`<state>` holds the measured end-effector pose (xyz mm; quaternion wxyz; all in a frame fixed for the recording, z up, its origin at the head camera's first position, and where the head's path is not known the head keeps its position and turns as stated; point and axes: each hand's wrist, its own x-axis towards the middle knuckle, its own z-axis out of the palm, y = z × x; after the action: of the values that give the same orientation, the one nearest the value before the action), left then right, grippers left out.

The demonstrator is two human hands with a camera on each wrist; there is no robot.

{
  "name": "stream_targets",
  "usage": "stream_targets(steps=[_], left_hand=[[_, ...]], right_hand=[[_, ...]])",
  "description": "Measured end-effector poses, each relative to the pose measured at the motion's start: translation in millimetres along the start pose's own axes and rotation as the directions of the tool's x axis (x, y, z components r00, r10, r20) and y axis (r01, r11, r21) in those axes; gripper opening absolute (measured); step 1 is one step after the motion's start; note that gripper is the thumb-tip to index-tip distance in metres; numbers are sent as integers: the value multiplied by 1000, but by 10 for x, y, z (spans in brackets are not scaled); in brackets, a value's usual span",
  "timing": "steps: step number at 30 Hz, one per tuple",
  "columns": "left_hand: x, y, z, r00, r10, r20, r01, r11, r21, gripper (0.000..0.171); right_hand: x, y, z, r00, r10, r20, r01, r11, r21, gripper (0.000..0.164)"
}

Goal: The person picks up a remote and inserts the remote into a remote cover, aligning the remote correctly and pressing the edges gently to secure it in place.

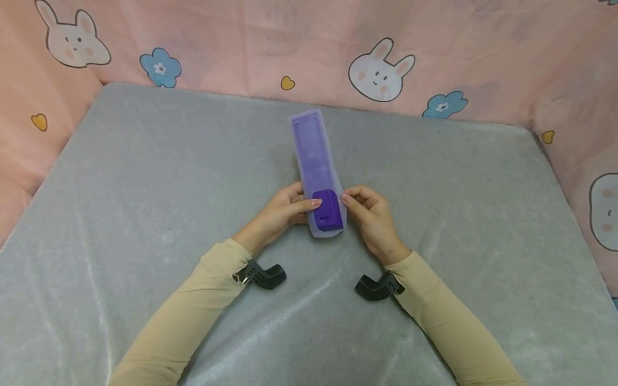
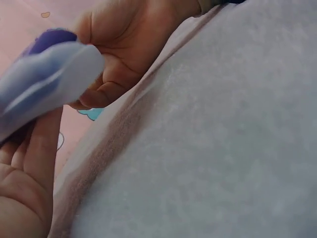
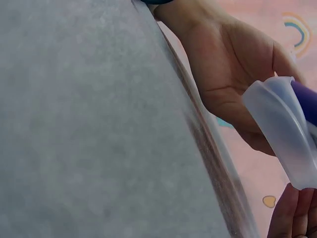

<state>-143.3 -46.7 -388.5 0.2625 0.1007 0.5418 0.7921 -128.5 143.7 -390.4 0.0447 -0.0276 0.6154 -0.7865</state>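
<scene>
A long, translucent purple case [image 1: 314,147] with a dark purple block [image 1: 328,214] at its near end is held between both hands. My left hand [image 1: 282,212] grips its left side, thumb laid on the dark block and the other fingers behind the case. At the opposite edge, my right hand [image 1: 369,217] pinches the rim between thumb and index finger. In the left wrist view, the frosted end [image 2: 81,69] of the case faces the camera. The right wrist view shows a crease along that frosted end [image 3: 282,129], with right fingertips [image 3: 285,210] just under it.
A grey velvety cloth [image 1: 145,161] covers the table. Behind it and at both sides hangs a pink curtain [image 1: 217,48] printed with rabbits, flowers and hearts. Black curved wrist mounts [image 1: 267,276] stick inward from both sleeves, above the cloth.
</scene>
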Motion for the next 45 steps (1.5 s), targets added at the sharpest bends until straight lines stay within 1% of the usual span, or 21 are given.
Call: stream_targets(steps=[3, 5, 9, 12, 18, 22, 27, 32, 38, 45], left_hand=[[-5, -1, 1, 999, 2, 33, -2, 1000, -7, 48], [-5, -3, -2, 999, 1, 40, -1, 1000, -11, 48], [-13, 2, -4, 1000, 1, 31, 0, 1000, -10, 48], [-18, 7, -2, 1000, 4, 21, -4, 1000, -12, 49], [-14, -6, -15, 1000, 12, 9, -11, 1000, -18, 48], [-6, -14, -24, 1000, 9, 11, -9, 1000, -24, 48], [-7, -16, -31, 1000, 0, 14, 1, 999, -43, 49], [-12, -18, -38, 1000, -5, 25, 7, 997, -71, 48], [-4, -24, -44, 999, -11, 42, 14, 998, -62, 46], [3, -18, -30, 999, -34, 23, 34, 999, -34, 45]], right_hand=[[1, -9, -5, 1000, -11, 9, 11, 1000, -7, 28], [-5, -16, -3, 1000, -24, 5, 24, 1000, -14, 26], [-14, -17, 0, 995, -97, -19, 95, 994, -58, 25], [-16, -12, -3, 987, -158, -19, 156, 982, -105, 25], [-19, -7, -19, 979, -204, 26, 206, 967, -151, 16], [-25, -13, -28, 976, -213, 50, 219, 961, -168, 16], [-39, -30, -30, 973, -218, 76, 228, 956, -183, 8], [-42, -39, -26, 971, -221, 88, 234, 952, -197, 8], [-47, -51, -9, 975, -214, 63, 222, 951, -214, 12], [-28, -26, -7, 977, -211, 12, 207, 946, -251, 12]])
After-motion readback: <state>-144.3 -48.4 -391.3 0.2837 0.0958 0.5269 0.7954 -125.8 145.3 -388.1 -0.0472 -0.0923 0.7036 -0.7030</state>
